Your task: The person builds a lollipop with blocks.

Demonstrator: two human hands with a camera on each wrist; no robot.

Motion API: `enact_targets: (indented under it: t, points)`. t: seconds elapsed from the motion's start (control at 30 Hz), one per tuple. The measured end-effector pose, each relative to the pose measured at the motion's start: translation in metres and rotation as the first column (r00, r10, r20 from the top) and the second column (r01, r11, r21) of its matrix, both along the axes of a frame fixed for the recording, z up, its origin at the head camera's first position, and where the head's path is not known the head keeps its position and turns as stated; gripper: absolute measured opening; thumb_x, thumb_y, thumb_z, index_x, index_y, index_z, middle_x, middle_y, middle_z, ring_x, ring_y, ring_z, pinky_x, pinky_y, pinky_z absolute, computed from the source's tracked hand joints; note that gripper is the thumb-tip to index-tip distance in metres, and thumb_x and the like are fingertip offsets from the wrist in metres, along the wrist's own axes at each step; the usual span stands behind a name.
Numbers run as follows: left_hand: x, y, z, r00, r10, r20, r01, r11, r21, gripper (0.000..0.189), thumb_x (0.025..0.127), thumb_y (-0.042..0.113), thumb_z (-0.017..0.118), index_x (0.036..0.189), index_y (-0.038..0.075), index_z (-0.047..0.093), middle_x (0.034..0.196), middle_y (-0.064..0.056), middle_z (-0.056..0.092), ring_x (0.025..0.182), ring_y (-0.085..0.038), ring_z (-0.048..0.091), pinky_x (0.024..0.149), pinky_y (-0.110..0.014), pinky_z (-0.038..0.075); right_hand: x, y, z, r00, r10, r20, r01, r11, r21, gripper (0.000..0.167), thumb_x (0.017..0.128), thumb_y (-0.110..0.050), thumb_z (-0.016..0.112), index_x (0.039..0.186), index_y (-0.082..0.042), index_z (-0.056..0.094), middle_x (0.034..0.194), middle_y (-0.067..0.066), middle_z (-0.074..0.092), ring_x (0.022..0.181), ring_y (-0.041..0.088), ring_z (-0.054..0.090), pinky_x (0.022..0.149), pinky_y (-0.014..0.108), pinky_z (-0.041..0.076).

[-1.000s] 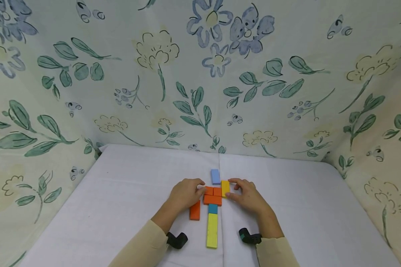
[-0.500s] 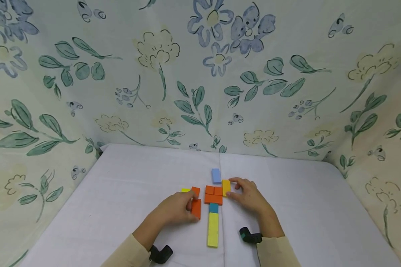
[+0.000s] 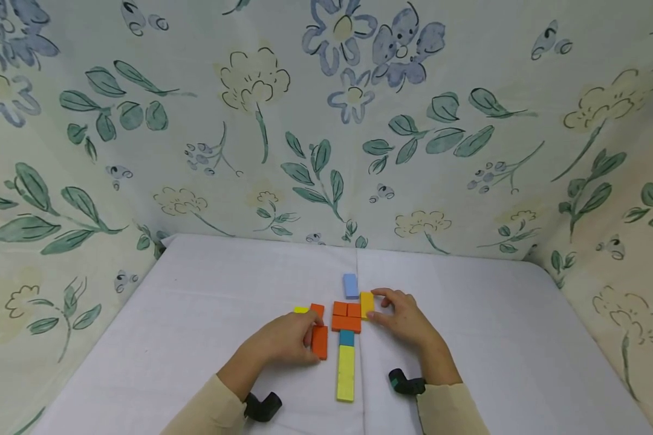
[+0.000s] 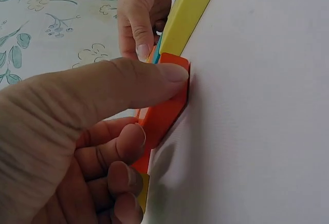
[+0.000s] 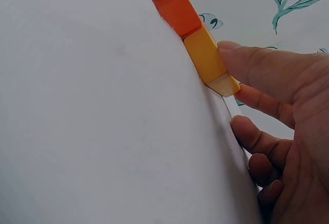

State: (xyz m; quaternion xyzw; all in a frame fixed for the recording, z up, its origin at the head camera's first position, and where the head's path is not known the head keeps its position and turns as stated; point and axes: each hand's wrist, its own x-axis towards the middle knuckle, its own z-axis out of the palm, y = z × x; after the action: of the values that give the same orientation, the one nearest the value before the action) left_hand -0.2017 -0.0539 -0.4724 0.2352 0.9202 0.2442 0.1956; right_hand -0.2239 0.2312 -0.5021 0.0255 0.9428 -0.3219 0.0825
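We see a worktop (image 3: pixel 484 338) spread with smooth white cloth, a straight crease running from its far edge towards us. Patterned fabric (image 3: pixel 196 121) rises behind and at both sides, pale, with blue flowers, green leafy sprigs and cream blooms; the right side looks peachier.

On the cloth, near its middle, our left hand (image 3: pixel 286 341) has its grip on a red-orange block (image 3: pixel 320 344), thumb at the near end. A small orange piece (image 3: pixel 317 310) and a yellow piece (image 3: pixel 301 310) lie beyond it. Our right hand (image 3: pixel 405 317) pinches an amber block (image 3: pixel 367 305) between thumb and index finger, against the right of an orange cluster (image 3: pixel 346 324). From that cluster a teal block (image 3: pixel 346 338) and a long lime block (image 3: pixel 345 374) line up towards us; a blue block (image 3: pixel 350 286) lies just beyond.
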Motion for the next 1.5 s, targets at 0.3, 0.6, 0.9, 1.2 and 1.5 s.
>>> enact_targets:
  t: [0.3, 0.6, 0.9, 1.2, 1.5]
  points:
    - [-0.008, 0.002, 0.003, 0.997, -0.006, -0.079, 0.000, 0.997, -0.078, 0.058, 0.081, 0.035, 0.083, 0.134, 0.022, 0.064, 0.090, 0.006, 0.066, 0.079, -0.009, 0.054, 0.075, -0.030, 0.051, -0.001, 0.000, 0.000, 1.000, -0.003, 0.000, 0.003, 1.000, -0.006, 0.056, 0.087, -0.040, 0.079, 0.139, -0.028, 0.060, 0.110, 0.001, 0.056, 0.111, 0.023, 0.044, 0.088, 0.042, 0.049]
    - [-0.023, 0.011, 0.000, 0.984, 0.034, -0.177, -0.061, 0.988, -0.145, 0.060, 0.090, 0.035, 0.078, 0.144, 0.020, 0.059, 0.123, -0.001, 0.073, 0.097, -0.015, 0.063, 0.095, -0.041, 0.056, -0.001, 0.000, -0.001, 1.000, 0.004, -0.010, -0.004, 1.000, -0.011, 0.055, 0.088, -0.040, 0.079, 0.138, -0.028, 0.060, 0.109, 0.000, 0.056, 0.110, 0.022, 0.044, 0.088, 0.042, 0.048]
    - [-0.041, 0.022, -0.003, 0.970, 0.086, -0.226, -0.130, 0.973, -0.190, 0.059, 0.092, 0.040, 0.075, 0.147, 0.025, 0.057, 0.115, -0.006, 0.075, 0.086, -0.018, 0.061, 0.091, -0.040, 0.058, -0.001, 0.000, 0.001, 1.000, 0.001, -0.001, -0.001, 1.000, -0.009, 0.056, 0.087, -0.041, 0.079, 0.139, -0.028, 0.060, 0.109, 0.000, 0.056, 0.109, 0.022, 0.044, 0.088, 0.042, 0.049]
    - [-0.045, 0.025, -0.001, 0.971, 0.089, -0.222, -0.132, 0.973, -0.188, 0.058, 0.092, 0.039, 0.075, 0.146, 0.027, 0.058, 0.106, -0.004, 0.074, 0.081, -0.017, 0.057, 0.085, -0.037, 0.057, -0.001, -0.001, 0.001, 1.000, 0.000, 0.005, 0.000, 1.000, 0.010, 0.056, 0.088, -0.040, 0.078, 0.140, -0.030, 0.059, 0.108, 0.000, 0.056, 0.109, 0.022, 0.044, 0.087, 0.041, 0.049]
    - [-0.044, 0.025, -0.001, 0.976, 0.094, -0.198, -0.127, 0.979, -0.162, 0.058, 0.092, 0.037, 0.076, 0.147, 0.029, 0.057, 0.067, 0.002, 0.048, 0.071, -0.015, 0.052, 0.064, -0.026, 0.043, -0.002, -0.002, 0.000, 1.000, -0.015, 0.003, 0.015, 1.000, 0.022, 0.058, 0.087, -0.040, 0.079, 0.140, -0.029, 0.059, 0.109, 0.000, 0.056, 0.109, 0.022, 0.044, 0.086, 0.041, 0.049]
